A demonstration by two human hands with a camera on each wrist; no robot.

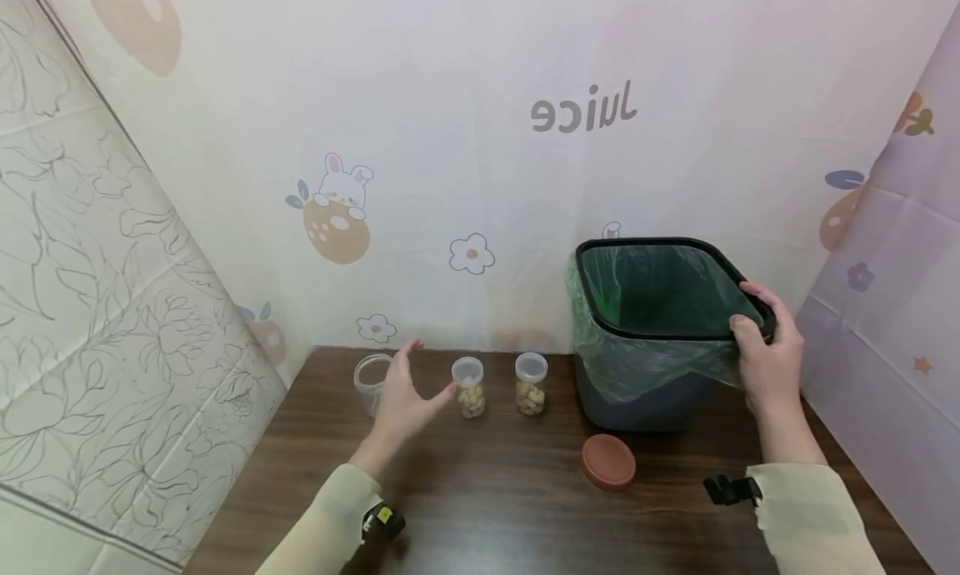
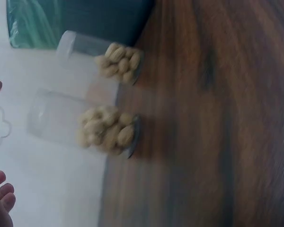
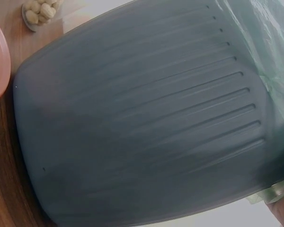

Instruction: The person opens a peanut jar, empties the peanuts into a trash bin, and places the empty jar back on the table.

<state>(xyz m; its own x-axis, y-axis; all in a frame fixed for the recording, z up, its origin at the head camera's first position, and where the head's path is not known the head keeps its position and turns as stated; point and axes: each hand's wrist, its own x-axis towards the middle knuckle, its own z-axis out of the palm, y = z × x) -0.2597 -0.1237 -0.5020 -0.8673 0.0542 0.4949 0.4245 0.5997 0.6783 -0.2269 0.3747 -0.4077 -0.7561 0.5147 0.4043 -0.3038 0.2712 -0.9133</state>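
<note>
My left hand is spread, fingers and thumb apart, between an open clear jar and a small lidded jar of nuts. Its thumb tip comes right at the nut jar's side in the head view, and the hand partly covers the open jar. A second lidded nut jar stands to the right. On the right, my right hand grips the front right corner of the black rim of a dark grey trash bin, thumb at the front and fingers over the far side. A green bag lines the bin.
A round reddish lid lies on the brown wooden table in front of the bin. Right behind the jars and bin hangs a printed cloth backdrop. More patterned cloth closes off the left side.
</note>
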